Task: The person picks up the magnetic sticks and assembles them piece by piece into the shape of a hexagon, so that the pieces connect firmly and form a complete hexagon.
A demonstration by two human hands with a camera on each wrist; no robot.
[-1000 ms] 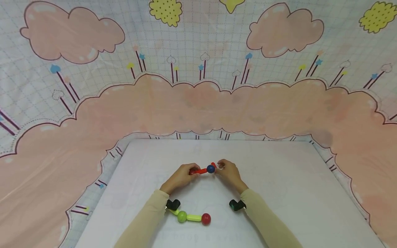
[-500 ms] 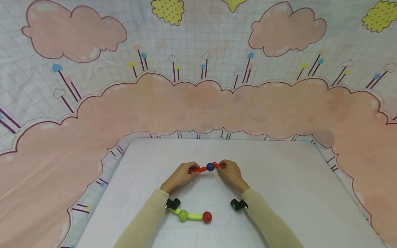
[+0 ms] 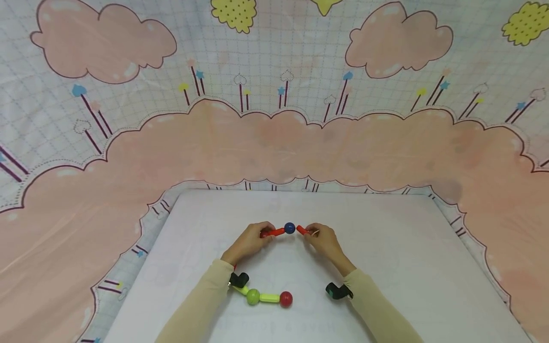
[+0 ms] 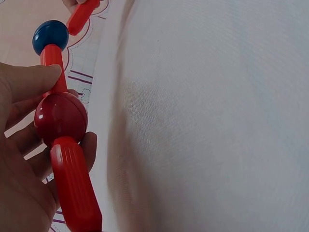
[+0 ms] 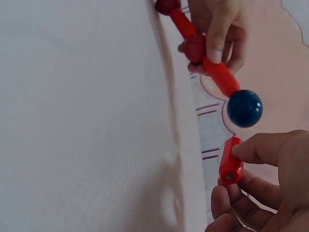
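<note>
My left hand (image 3: 249, 242) grips a chain of ribbed red rods and balls. The left wrist view shows its thumb on the upper rod (image 4: 52, 58) and its fingers behind a dark red ball (image 4: 61, 118), with another red rod (image 4: 75, 186) below. A blue ball (image 3: 289, 228) caps the chain's far end. The right wrist view has a second dark red ball (image 5: 168, 6) at the opposite end. My right hand (image 3: 324, 242) pinches a short red rod (image 5: 231, 162) between thumb and fingers; a grey dot marks its end face. A small gap separates this rod from the blue ball.
Nearer on the white tabletop (image 3: 386, 267) lie yellow-green rods (image 3: 269, 298), a green ball (image 3: 253, 297) and a red ball (image 3: 286, 299) in a line. The left wrist's black camera (image 3: 239, 280) hides its left end. A patterned cloth (image 3: 274, 147) hangs behind the table.
The right hand has shifted slightly right with its red rod, which came close to the blue ball and now stands apart from it. The left hand has barely moved.
</note>
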